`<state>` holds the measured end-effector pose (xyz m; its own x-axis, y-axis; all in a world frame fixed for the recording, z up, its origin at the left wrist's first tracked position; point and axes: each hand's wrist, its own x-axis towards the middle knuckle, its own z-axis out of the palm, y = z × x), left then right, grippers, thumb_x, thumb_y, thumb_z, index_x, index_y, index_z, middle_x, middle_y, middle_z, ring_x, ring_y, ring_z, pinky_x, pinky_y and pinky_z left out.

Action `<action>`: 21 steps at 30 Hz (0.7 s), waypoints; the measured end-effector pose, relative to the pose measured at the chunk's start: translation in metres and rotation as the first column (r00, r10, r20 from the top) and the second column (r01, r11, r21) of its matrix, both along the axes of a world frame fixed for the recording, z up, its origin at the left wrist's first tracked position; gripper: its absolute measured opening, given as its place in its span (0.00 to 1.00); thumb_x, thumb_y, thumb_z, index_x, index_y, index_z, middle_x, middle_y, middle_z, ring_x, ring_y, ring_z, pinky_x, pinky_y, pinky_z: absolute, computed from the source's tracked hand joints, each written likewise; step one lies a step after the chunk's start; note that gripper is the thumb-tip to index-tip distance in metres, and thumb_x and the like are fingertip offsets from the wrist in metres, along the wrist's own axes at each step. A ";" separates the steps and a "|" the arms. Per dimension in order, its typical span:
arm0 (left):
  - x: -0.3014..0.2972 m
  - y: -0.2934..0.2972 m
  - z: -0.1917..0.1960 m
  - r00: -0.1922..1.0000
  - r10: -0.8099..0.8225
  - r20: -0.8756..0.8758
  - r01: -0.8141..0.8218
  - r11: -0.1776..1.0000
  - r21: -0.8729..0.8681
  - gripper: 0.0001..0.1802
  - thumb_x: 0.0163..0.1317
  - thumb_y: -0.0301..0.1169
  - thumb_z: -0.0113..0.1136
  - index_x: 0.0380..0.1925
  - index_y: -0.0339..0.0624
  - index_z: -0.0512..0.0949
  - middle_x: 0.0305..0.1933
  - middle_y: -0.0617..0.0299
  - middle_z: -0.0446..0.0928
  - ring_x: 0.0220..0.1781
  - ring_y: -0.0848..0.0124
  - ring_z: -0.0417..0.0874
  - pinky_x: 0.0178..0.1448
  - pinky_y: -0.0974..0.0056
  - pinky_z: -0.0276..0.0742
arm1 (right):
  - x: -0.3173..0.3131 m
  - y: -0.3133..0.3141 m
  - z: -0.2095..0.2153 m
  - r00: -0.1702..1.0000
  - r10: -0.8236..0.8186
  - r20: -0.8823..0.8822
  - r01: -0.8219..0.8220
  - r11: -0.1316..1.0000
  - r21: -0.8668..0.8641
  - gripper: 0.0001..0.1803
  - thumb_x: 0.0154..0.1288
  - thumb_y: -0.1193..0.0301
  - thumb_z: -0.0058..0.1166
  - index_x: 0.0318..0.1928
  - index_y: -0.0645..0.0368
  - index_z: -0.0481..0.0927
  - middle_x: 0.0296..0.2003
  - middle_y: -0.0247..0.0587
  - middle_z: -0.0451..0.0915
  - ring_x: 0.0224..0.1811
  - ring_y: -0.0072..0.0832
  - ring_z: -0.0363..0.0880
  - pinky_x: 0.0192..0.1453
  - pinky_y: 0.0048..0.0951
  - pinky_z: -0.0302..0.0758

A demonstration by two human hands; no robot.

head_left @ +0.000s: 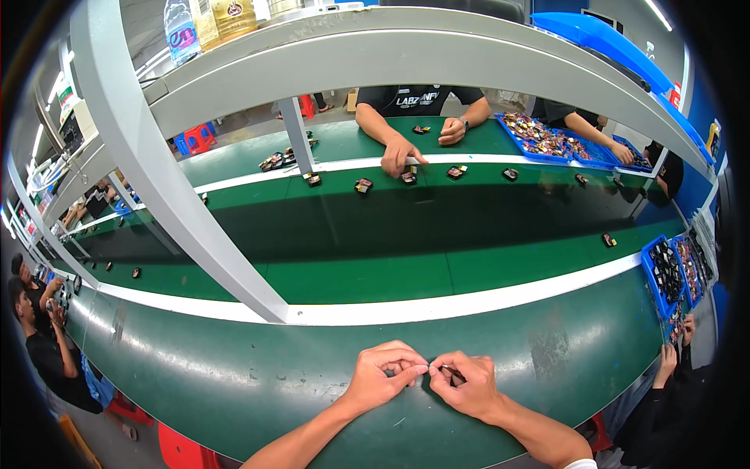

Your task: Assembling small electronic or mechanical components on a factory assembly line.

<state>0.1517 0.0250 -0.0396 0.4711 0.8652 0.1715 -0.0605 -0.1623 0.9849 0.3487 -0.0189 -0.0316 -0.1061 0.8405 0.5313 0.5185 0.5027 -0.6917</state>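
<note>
My left hand [381, 377] and my right hand [473, 386] meet fingertip to fingertip above the near green worktop [258, 383]. Both are closed in a pinch. Between the fingertips shows a tiny dark, bluish speck, too small to name. Something dark also appears among the curled fingers of my right hand, and I cannot tell whether it is a part or shadow. Beyond a white rail [351, 311] runs a green conveyor belt [359, 277] carrying small black parts with coloured pieces; one such part [609, 240] lies toward the right.
A white slanted post [187, 187] and overhead shelf [406, 59] frame the belt. Across it, a co-worker's hand [400, 155] touches a part. Blue trays of parts [666, 270] stand at the right, beside another person's hands [669, 359]. Red stools [183, 449] sit below.
</note>
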 end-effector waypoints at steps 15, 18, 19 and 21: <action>0.000 -0.001 0.000 0.999 0.040 -0.032 -0.036 0.990 0.135 0.02 0.63 0.15 0.66 0.35 0.29 0.84 0.37 0.57 0.80 0.29 0.79 0.80 0.31 0.74 0.74 | -0.002 0.001 -0.001 1.000 0.003 -0.003 -0.003 1.000 -0.029 0.08 0.58 0.77 0.67 0.36 0.57 0.81 0.17 0.30 0.78 0.16 0.19 0.78 0.20 0.23 0.71; 0.001 -0.001 -0.002 0.998 0.044 -0.043 -0.038 0.991 0.131 0.02 0.63 0.16 0.66 0.35 0.29 0.84 0.38 0.57 0.80 0.29 0.78 0.80 0.30 0.74 0.74 | -0.001 0.001 -0.004 1.000 0.010 0.006 -0.010 0.999 -0.035 0.08 0.58 0.77 0.67 0.36 0.57 0.80 0.17 0.30 0.78 0.16 0.20 0.77 0.21 0.23 0.71; 0.001 0.000 -0.003 0.998 0.040 -0.041 -0.035 0.991 0.128 0.02 0.63 0.16 0.66 0.35 0.29 0.84 0.38 0.57 0.80 0.29 0.78 0.80 0.30 0.74 0.74 | -0.001 0.002 -0.006 1.000 0.009 0.001 -0.009 0.999 -0.037 0.08 0.58 0.77 0.67 0.36 0.57 0.80 0.17 0.30 0.78 0.16 0.20 0.77 0.20 0.23 0.71; 0.002 0.000 -0.002 0.998 0.036 -0.042 -0.033 0.997 0.077 0.02 0.63 0.16 0.66 0.35 0.29 0.84 0.38 0.56 0.81 0.29 0.77 0.81 0.30 0.74 0.75 | 0.000 0.003 -0.009 1.000 0.008 -0.004 -0.008 0.999 -0.037 0.08 0.58 0.77 0.67 0.36 0.57 0.80 0.17 0.30 0.78 0.16 0.20 0.77 0.20 0.23 0.71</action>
<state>0.1540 0.0246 -0.0418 0.4497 0.8664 0.2172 -0.0108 -0.2379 0.9712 0.3485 -0.0161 -0.0403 -0.1114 0.8585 0.5006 0.5119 0.4814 -0.7115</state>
